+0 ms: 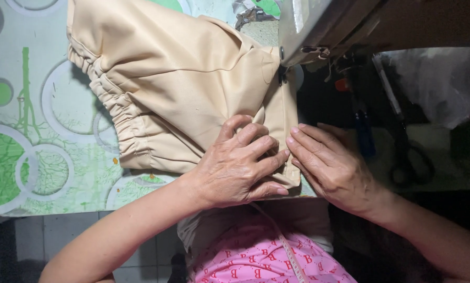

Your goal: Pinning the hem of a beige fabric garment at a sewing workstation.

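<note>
Closest to the person, pink patterned cloth (266, 259) covers the lap, with a measuring tape (290, 257) trailing over it. Above that, the left hand (237, 165) lies flat on the beige garment (177, 78), fingers (263, 144) spread narrow and pressing the fabric down, gripping nothing. The right hand (332, 165) rests just beside it at the garment's folded edge, fingers straight and close together. The garment spreads across the bench (30, 105), covered in green circles, and reaches under the sewing machine (318, 26). Dark scissors (410, 152) lie off to the right.
</note>
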